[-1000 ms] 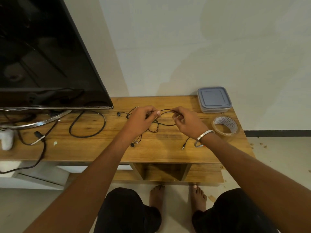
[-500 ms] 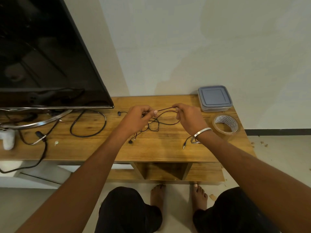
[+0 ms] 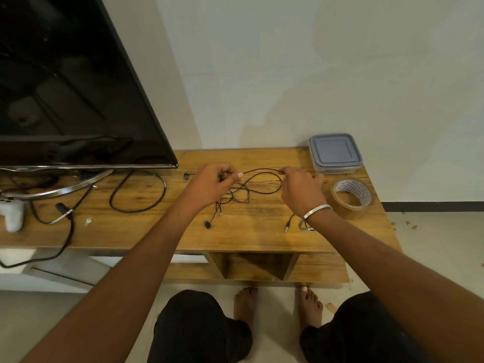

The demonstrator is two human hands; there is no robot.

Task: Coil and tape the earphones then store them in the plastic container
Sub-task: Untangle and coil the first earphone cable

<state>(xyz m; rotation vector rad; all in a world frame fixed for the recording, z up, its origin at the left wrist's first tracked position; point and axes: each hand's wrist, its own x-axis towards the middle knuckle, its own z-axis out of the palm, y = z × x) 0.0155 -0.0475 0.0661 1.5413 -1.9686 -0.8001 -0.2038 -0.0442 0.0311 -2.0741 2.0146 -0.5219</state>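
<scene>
Since a second ago both hands have drawn apart, so the stretch of cable between them now spans wider, and the right hand [image 3: 301, 189] sits closer to the plastic container [image 3: 335, 153] than before.

The earphones [image 3: 246, 189] are a thin black cable, lying partly on the wooden counter [image 3: 146, 226] and partly lifted between the hands. Between the hands one strand runs in a shallow arc, and a second strand sags below it as a larger loop. Under the left hand [image 3: 212, 184] the cable bunches in a loose tangle, from which one earbud [image 3: 207, 224] hangs down toward the counter's front edge. Another earbud [image 3: 186, 176] lies on the counter just left of the left hand. The plug [image 3: 287, 227] rests near the right wrist, beside a silver bangle [image 3: 314, 212].

How the strands cross inside the tangle is too fine to make out, and the cable's path under the right palm and wrist is hidden. The container's contents cannot be seen through its closed grey-blue lid.

Left-hand fingers [image 3: 237, 175] are curled tight, thumb against forefinger, pinching the cable at the arc's left end. Right-hand fingers [image 3: 285, 171] are likewise curled and pinch the cable at the arc's right end; the remaining fingers fold under the palm, out of sight.

A roll of clear tape [image 3: 352, 197] stands on the counter just right of the right hand, in front of the container.
</scene>
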